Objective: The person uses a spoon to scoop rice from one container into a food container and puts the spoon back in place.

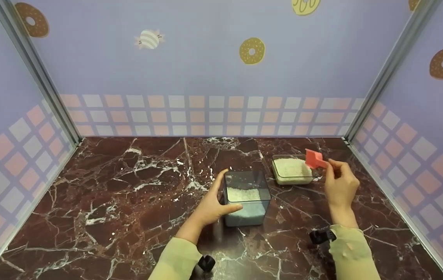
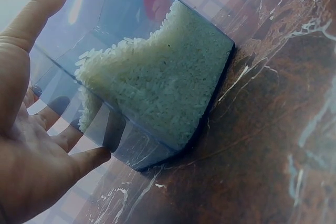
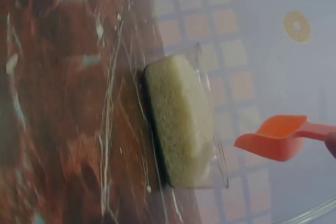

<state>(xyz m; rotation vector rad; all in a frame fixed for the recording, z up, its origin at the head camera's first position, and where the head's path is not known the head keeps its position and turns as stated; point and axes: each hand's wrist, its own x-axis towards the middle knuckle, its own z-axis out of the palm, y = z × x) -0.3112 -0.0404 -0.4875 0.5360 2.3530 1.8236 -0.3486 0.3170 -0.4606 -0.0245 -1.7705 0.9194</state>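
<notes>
A clear bluish square container [image 1: 247, 200], part filled with white rice [image 2: 152, 77], stands on the table in the head view. My left hand [image 1: 215, 204] grips its left side, thumb across the front and fingers around the back. To the right, my right hand [image 1: 341, 182] pinches the handle of a pink-red scoop [image 1: 314, 158]. The scoop hangs above the right end of a low clear dish [image 1: 279, 179] heaped with rice [image 3: 181, 124]. In the right wrist view, the scoop [image 3: 275, 137] is apart from the dish; whether it holds grains I cannot tell.
The dark red marbled tabletop [image 1: 140, 210] has white specks scattered to the left of the container. A patterned wall [image 1: 206, 77] closes off the back, with side panels [image 1: 419, 136] at both sides. Black camera mounts [image 1: 206, 263] sit at both wrists.
</notes>
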